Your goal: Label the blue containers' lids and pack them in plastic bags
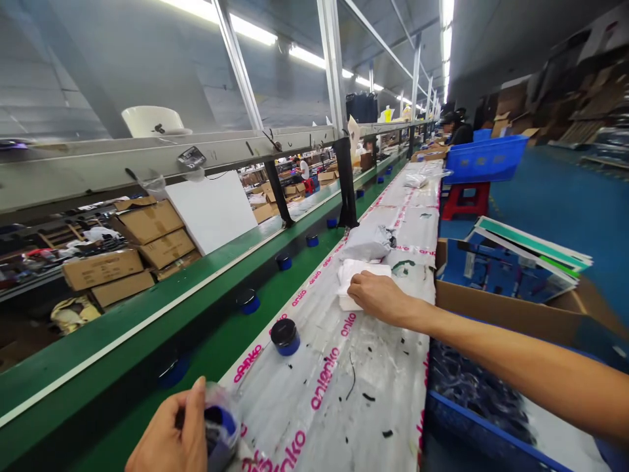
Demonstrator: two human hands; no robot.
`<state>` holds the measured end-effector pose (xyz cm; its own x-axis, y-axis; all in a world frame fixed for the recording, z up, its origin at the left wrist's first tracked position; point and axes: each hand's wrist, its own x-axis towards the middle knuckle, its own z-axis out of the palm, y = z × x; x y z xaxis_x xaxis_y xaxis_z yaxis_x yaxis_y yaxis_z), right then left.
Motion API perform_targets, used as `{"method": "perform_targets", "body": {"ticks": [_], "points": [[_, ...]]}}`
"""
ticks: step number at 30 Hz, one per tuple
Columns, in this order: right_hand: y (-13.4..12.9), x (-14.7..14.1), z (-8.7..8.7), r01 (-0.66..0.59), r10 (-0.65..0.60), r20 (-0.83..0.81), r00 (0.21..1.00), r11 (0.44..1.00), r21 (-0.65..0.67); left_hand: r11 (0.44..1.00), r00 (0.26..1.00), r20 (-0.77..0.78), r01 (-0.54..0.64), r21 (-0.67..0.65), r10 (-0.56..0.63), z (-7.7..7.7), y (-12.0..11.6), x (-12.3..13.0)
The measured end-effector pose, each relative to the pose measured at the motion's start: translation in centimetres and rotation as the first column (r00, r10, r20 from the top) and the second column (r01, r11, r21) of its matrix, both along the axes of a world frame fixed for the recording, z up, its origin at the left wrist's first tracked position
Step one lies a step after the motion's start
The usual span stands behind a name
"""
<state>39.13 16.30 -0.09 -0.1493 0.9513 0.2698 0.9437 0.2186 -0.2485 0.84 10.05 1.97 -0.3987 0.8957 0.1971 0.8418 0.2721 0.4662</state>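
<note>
My left hand (174,429), low in the view, is closed round a blue and black piece in clear plastic (221,429). Farther up the covered bench, my right hand (376,295) has its fingers bent down onto a stack of white sheets (348,278). Between the hands, nearer the belt, a round blue jar with a black lid (285,337) stands upright on the white covering printed with pink letters (324,354). A white plastic bag (366,242) lies just beyond the stack.
Along the green conveyor (265,282) sit several blue and black jars. At right are an open carton (491,305), a blue bin of dark parts (472,387) and a blue crate (484,159) on a red stool (466,200). Metal posts rise beside the belt.
</note>
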Motion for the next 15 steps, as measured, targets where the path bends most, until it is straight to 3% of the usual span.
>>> {"method": "perform_targets", "body": {"ticks": [5, 8, 10, 12, 13, 15], "points": [[1.2, 0.9, 0.1, 0.071, -0.082, -0.222, 0.972, 0.996, -0.059, 0.997, 0.998, 0.062, 0.000, -0.072, 0.004, 0.4, 0.9, 0.1], [1.6, 1.5, 0.1, 0.048, -0.094, -0.386, 0.918, 0.991, -0.129, 0.997, 0.999, 0.019, 0.026, 0.071, -0.028, 0.4, 0.4, 0.7], [1.5, 1.6, 0.3, 0.016, -0.120, -0.588, 0.800, 0.984, -0.180, 0.965, 0.991, -0.111, 0.104, 0.242, -0.079, 0.6, -0.3, 1.3], [1.1, 1.3, 0.9, -0.026, -0.158, -0.780, 0.605, 0.976, -0.217, 0.897, 0.953, -0.270, 0.235, 0.375, -0.136, 0.8, -1.1, 1.9], [0.8, 1.0, 1.2, -0.046, -0.169, -0.840, 0.515, 0.974, -0.223, 0.858, 0.928, -0.336, 0.299, 0.418, -0.160, 1.0, -1.4, 2.1], [0.1, 0.1, 2.1, -0.087, -0.165, -0.897, 0.410, 0.972, -0.219, 0.794, 0.888, -0.407, 0.399, 0.459, -0.211, 1.3, -2.1, 2.8]]}}
